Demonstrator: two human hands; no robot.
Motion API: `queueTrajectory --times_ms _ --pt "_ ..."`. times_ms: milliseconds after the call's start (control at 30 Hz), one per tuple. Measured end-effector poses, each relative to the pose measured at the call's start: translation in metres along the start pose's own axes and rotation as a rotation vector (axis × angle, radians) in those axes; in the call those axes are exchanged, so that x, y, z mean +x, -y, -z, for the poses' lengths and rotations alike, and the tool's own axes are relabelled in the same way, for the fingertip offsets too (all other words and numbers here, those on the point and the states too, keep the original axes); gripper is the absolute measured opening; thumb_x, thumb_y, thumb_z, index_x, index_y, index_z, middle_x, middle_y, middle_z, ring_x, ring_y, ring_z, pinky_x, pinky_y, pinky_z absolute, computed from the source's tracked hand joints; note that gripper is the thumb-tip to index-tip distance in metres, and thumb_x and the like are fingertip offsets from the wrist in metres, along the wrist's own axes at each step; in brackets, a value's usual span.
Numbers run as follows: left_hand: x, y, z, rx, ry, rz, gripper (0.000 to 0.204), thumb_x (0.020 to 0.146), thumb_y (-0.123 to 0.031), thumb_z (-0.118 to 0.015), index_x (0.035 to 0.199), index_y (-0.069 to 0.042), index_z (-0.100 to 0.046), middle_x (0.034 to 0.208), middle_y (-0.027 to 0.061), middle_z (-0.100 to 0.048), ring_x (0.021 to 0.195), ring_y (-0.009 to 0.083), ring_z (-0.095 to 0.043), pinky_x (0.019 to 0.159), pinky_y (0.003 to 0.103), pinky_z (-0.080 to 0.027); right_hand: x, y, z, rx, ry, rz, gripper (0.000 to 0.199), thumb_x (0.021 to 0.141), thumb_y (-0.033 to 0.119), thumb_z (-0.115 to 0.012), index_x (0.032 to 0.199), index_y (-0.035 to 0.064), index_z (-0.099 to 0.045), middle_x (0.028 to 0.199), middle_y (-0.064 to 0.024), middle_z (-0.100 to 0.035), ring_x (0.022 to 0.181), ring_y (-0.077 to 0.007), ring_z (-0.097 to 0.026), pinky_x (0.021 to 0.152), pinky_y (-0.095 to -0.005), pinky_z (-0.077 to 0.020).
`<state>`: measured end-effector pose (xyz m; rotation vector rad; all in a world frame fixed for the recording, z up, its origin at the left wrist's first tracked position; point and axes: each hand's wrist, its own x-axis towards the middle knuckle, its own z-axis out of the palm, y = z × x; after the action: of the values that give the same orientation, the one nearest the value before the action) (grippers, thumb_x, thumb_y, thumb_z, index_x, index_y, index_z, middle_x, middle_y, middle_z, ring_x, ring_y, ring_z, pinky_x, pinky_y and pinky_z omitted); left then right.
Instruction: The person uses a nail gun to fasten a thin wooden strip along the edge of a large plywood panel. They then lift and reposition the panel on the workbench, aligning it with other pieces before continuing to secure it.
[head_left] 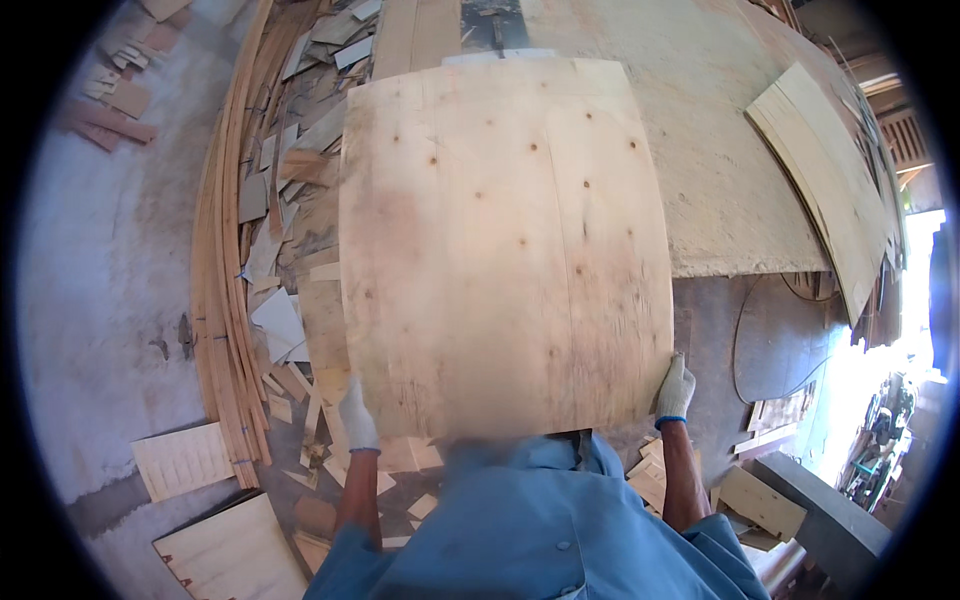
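A large pale veneer sheet (505, 250) with small dark knots fills the middle of the view, held flat in front of my chest. My left hand (356, 416), in a white glove, grips its near left corner. My right hand (675, 390), also gloved, grips its near right corner. The sheet's near edge is blurred against my blue shirt. Its far edge reaches over a big stack of rough boards (730, 200).
Loose veneer scraps (285, 220) and a bundle of long thin strips (222, 300) lie on the concrete floor at left. Small panels (235, 555) lie at lower left. Another sheet (830, 190) leans at upper right. Offcuts (760, 500) lie at right.
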<state>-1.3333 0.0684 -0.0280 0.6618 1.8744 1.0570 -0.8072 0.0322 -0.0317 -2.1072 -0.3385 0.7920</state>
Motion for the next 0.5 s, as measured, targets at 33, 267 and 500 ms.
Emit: queueTrajectory --times_ms 33,267,500 --pt "-0.003 0.005 0.003 0.0 0.014 -0.018 0.048 0.103 -0.032 -0.044 0.118 0.011 -0.059 0.115 0.0092 -0.064 0.103 0.014 -0.058 0.091 0.031 -0.046 -0.001 0.004 0.002 -0.009 -0.006 0.002 0.054 0.098 0.04 -0.049 0.06 0.0029 -0.056 0.055 0.0042 -0.048 0.052 -0.0068 -0.039 0.048 -0.0297 -0.0314" --pt "-0.013 0.057 -0.01 0.014 0.078 -0.083 0.048 0.101 -0.034 -0.047 0.116 0.009 -0.06 0.112 0.0079 -0.064 0.099 0.0144 -0.06 0.088 0.03 -0.048 0.009 0.003 0.057 -0.042 -0.012 -0.02 0.05 0.099 0.037 -0.045 0.064 0.0033 -0.055 0.056 0.0037 -0.047 0.051 -0.0079 -0.039 0.048 -0.032 -0.0318" --pt "-0.031 0.012 -0.085 0.114 0.074 0.02 0.05 0.101 -0.035 -0.05 0.116 0.012 -0.06 0.11 0.0069 -0.063 0.102 0.0132 -0.055 0.093 0.03 -0.044 0.074 -0.013 0.094 -0.121 -0.079 0.084 0.052 0.097 0.039 -0.05 0.065 -0.0009 -0.061 0.055 0.0027 -0.047 0.054 -0.008 -0.039 0.049 -0.0323 -0.0308"
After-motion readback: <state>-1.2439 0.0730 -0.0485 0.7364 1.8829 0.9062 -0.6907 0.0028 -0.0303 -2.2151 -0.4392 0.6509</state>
